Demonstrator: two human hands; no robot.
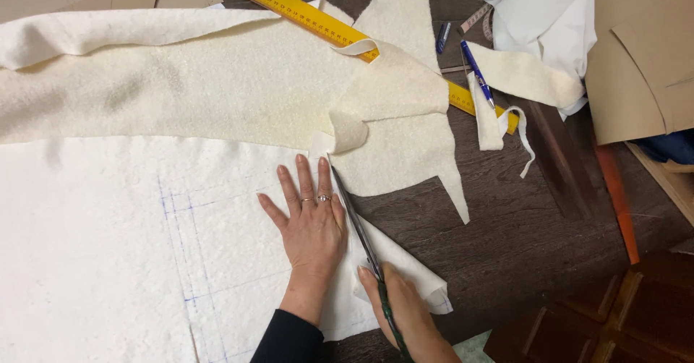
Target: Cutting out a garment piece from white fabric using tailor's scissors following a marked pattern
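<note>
My left hand (312,222) lies flat, grip open, on white batting (94,247) at six o'clock. My right hand (405,312) is closed on scissors (358,222), blades most of the way up the marked edge (little remains). Offcuts (394,128), a yellow ruler (303,12) and pens (477,72) crowd twelve o'clock.

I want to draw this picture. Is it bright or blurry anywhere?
Head view: soft, even light; the white fabric looks bright and a little washed out; the left hand and scissors look sharp; the right hand is cut off by the bottom edge; the dark table shows no glare.
</note>
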